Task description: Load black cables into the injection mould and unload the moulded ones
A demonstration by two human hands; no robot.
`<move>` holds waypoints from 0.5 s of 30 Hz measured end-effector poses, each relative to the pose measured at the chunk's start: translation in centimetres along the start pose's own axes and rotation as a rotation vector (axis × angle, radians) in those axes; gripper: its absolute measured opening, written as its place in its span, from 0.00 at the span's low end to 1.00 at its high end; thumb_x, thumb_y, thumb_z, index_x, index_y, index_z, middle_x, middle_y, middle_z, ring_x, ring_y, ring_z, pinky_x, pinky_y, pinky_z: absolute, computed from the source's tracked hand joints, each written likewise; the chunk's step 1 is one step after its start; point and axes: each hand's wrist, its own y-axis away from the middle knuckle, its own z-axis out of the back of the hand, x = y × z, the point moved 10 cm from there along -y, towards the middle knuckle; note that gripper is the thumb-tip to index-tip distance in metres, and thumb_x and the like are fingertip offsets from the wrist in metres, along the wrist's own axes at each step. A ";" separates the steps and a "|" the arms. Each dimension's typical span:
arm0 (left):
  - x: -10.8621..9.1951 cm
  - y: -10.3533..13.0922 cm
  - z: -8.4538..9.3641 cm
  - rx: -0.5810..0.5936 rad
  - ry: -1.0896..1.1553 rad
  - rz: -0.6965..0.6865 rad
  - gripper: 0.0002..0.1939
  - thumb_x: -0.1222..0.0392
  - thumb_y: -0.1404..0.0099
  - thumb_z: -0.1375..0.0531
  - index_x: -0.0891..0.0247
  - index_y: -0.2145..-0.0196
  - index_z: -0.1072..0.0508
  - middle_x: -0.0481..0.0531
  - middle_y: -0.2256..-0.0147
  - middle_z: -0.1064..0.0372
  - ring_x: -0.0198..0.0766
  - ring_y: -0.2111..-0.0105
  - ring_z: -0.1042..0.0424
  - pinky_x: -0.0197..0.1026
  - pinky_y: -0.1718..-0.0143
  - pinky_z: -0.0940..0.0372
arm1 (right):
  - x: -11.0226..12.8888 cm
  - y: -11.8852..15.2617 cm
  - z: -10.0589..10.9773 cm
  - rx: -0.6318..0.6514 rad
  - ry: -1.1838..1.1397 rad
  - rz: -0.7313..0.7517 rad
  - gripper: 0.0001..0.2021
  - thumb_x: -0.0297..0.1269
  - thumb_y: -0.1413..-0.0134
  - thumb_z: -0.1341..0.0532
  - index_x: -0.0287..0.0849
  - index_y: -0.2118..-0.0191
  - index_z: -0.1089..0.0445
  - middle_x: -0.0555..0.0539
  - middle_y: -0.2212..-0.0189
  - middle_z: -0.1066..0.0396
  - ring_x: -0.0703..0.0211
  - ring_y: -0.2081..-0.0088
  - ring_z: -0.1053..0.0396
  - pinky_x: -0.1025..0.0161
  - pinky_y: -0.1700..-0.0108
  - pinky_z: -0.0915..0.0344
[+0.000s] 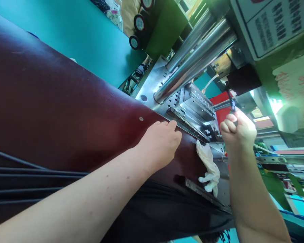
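My left hand (163, 143) is over the dark red tabletop (78, 111) with its fingers curled. Its fingertips are at the near edge of the machine's steel base, and whatever they may hold is hidden. A dark slotted metal bar (188, 125) lies just beyond them, in front of a steel mold block (199, 103). My right hand (238, 130) is raised at the right, closed around a slim black tool (232, 103) with pale markings, whose kind I cannot make out. Between my hands lies a crumpled white glove (209, 167).
Two thick steel columns (197, 60) rise from the machine base (150, 89). A second metal bar (205, 194) lies at the table's near edge. Black cables (38, 175) run at the left. Round gauges (139, 23) and a sign (276, 25) are on the green frame.
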 end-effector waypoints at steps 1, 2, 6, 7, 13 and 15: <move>0.0 0.0 0.0 0.002 0.000 0.001 0.05 0.67 0.42 0.50 0.64 0.72 0.35 0.53 0.68 0.40 0.41 0.69 0.35 0.43 0.69 0.40 | 0.0 0.0 0.0 -0.008 0.000 0.005 0.13 0.22 0.50 0.51 0.41 0.81 0.50 0.59 0.86 0.51 0.74 0.89 0.66 0.74 0.90 0.63; 0.0 0.0 0.0 0.005 0.000 0.002 0.05 0.67 0.42 0.50 0.64 0.72 0.35 0.53 0.68 0.40 0.41 0.69 0.35 0.43 0.69 0.41 | 0.0 0.3 0.1 -0.022 0.007 0.006 0.13 0.22 0.50 0.51 0.41 0.81 0.50 0.59 0.86 0.51 0.74 0.89 0.66 0.74 0.90 0.63; -0.2 0.1 0.1 0.009 0.008 0.002 0.06 0.68 0.42 0.51 0.65 0.72 0.35 0.54 0.68 0.40 0.41 0.68 0.35 0.42 0.68 0.41 | 0.2 4.1 0.7 -0.078 0.070 -0.043 0.12 0.23 0.49 0.48 0.41 0.79 0.49 0.59 0.84 0.52 0.75 0.88 0.64 0.75 0.89 0.59; -0.2 0.1 0.1 0.014 0.010 0.003 0.06 0.68 0.43 0.51 0.65 0.72 0.35 0.54 0.68 0.40 0.41 0.68 0.35 0.42 0.68 0.41 | 0.5 5.1 0.6 -0.076 0.090 -0.048 0.11 0.24 0.49 0.48 0.40 0.79 0.48 0.59 0.83 0.51 0.75 0.88 0.63 0.75 0.88 0.58; -0.2 0.4 0.7 -0.006 0.018 0.000 0.09 0.68 0.42 0.52 0.65 0.71 0.33 0.57 0.67 0.38 0.44 0.66 0.34 0.44 0.67 0.40 | 2.4 7.3 -1.0 -0.006 0.097 -0.007 0.09 0.25 0.50 0.47 0.40 0.78 0.45 0.58 0.84 0.48 0.75 0.89 0.60 0.74 0.88 0.57; -0.2 0.5 0.7 -0.004 0.021 0.000 0.09 0.68 0.42 0.52 0.65 0.70 0.33 0.57 0.66 0.37 0.45 0.66 0.34 0.44 0.67 0.40 | 1.9 8.0 -0.4 -0.013 0.134 -0.046 0.03 0.27 0.50 0.45 0.40 0.72 0.39 0.58 0.84 0.48 0.75 0.90 0.59 0.74 0.89 0.58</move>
